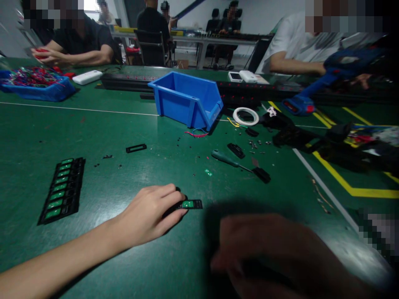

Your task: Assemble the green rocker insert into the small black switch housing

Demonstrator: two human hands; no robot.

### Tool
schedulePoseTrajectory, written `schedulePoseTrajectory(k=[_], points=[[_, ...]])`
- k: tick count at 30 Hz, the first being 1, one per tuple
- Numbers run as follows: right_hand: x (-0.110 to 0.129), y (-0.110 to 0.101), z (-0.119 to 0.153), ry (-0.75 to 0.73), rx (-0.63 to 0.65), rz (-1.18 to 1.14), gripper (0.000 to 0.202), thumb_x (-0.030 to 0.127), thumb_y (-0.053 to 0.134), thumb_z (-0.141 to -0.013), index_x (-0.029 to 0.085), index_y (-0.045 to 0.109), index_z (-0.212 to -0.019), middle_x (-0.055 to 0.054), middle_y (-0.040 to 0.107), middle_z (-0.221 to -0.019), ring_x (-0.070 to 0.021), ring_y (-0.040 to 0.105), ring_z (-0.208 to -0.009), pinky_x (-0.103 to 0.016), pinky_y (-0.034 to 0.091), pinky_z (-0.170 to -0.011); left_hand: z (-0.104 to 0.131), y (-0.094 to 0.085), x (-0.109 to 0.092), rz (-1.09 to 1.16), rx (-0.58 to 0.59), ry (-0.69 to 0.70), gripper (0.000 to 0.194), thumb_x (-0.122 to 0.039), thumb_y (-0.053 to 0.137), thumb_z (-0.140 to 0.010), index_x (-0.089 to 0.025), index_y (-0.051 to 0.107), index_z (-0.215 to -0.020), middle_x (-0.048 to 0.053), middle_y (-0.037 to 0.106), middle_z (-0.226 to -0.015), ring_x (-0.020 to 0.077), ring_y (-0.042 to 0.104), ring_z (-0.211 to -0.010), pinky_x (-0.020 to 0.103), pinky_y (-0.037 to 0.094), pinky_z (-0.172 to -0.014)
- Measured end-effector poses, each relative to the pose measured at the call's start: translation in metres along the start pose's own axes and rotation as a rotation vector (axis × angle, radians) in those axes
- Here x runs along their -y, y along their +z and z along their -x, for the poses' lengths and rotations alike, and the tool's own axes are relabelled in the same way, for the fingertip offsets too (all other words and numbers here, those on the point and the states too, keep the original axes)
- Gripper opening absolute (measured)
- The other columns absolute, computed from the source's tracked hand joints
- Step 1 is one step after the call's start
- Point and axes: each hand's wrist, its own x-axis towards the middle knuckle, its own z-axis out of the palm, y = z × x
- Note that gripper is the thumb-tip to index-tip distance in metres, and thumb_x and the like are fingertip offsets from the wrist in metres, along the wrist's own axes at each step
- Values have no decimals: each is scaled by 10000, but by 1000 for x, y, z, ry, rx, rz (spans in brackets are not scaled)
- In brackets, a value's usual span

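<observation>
My left hand [151, 211] rests on the green table, thumb and fingers closed on a small black housing with a green circuit board [188, 204] in it. The housing's right end sticks out past the fingertips; the rest is hidden. My right hand [264, 249] is raised close to the camera at the lower right, dark and blurred, so its fingers cannot be read. To the left lies a row of similar black housings with green boards [60, 189]. Beyond my left hand is an empty black frame [136, 148].
A blue bin [177, 104] stands mid-table. Right of it lie a white ring [245, 116], a green-handled screwdriver [226, 158], black parts [236, 150] and loose screws [257, 144]. A blue tray [46, 92] holds wires. A co-worker's blue power drill [330, 79] is at right.
</observation>
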Motion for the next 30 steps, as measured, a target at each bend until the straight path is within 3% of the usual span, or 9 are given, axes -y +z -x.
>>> schedulePoseTrajectory(k=[2,4,9,14,22,30], points=[[-20,1,-10,73,-122,131,208,222,582,-994,288,631,-1185,-28,690,-972,-177,665,-852,-283,558,-722,0,-1,-1,-3,5,-7,231,-348,462,-1035,-207,598,-1157,25,594,-922,187,598,-817,330,445,-688],[-40,5,-16,60,-114,178,281,155,573,-973,267,598,-1229,-42,673,-1001,-186,641,-867,-308,546,-731,-1,-1,-1,-11,11,-14,227,-346,460,-1036,-211,602,-1150,23,589,-916,187,596,-808,330,440,-677],[-72,13,-17,-93,-42,280,400,92,589,-922,188,524,-1305,-117,591,-1209,-250,566,-1087,-421,506,-921,-3,0,0,-8,14,-17,223,-346,469,-1033,-224,600,-1166,18,587,-910,185,593,-800,326,438,-665],[-77,14,-16,-79,65,264,403,100,592,-929,188,507,-1313,-107,564,-1266,-239,548,-1127,-403,489,-955,-1,1,0,11,3,-19,223,-334,483,-1031,-232,578,-1205,21,601,-945,184,608,-823,326,447,-678],[-78,5,-21,76,17,62,294,131,579,-961,214,544,-1240,-54,598,-1159,-182,580,-1046,-320,498,-917,-3,1,1,33,4,-22,212,-316,490,-1028,-233,584,-1199,25,597,-942,184,606,-816,323,442,-669],[-79,5,-22,98,23,35,270,133,566,-969,224,555,-1224,-49,598,-1156,-184,579,-1036,-334,494,-904,-2,1,1,24,17,-22,224,-320,481,-1032,-240,584,-1214,24,591,-944,181,606,-818,316,432,-659]])
